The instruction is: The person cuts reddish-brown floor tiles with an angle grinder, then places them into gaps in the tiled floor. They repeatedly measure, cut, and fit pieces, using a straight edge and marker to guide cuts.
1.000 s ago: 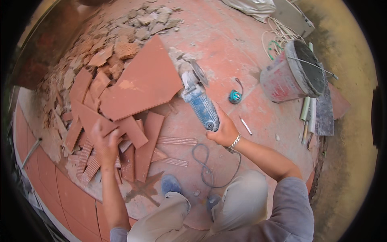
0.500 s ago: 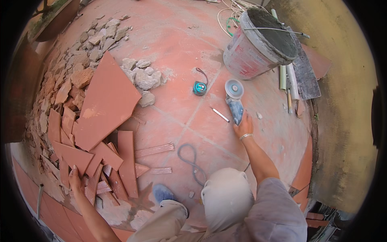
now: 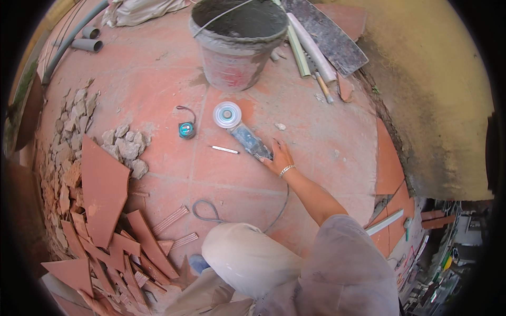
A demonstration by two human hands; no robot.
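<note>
My right hand (image 3: 280, 159) is at the rear end of a blue-grey angle grinder (image 3: 249, 138) lying on the floor, its pale disc facing up. The fingers are spread, thumb on one side of the tool and forefinger on the other. At the lower left my left hand (image 3: 90, 302), partly blurred, holds a pointed piece of red floor tile (image 3: 72, 272) by its edge. Beside it lies a heap of broken tile pieces (image 3: 113, 247) with a large tile piece (image 3: 103, 192) on top. A tape measure (image 3: 186, 129) and a white pen (image 3: 224, 149) lie left of the grinder.
A bucket of wet mortar (image 3: 232, 66) stands ahead. Rubble (image 3: 126, 147) lies on the left, grey pipes (image 3: 87, 45) at the far left. A grey cord (image 3: 207, 210) curls near my knee. A dark board (image 3: 329, 37) and tubes lie by the yellow wall (image 3: 432, 105).
My view has swung to the right. My left hand has drawn the tile piece away from the heap, toward me. My right hand's fingers have spread at the grinder, which stays on the floor.
</note>
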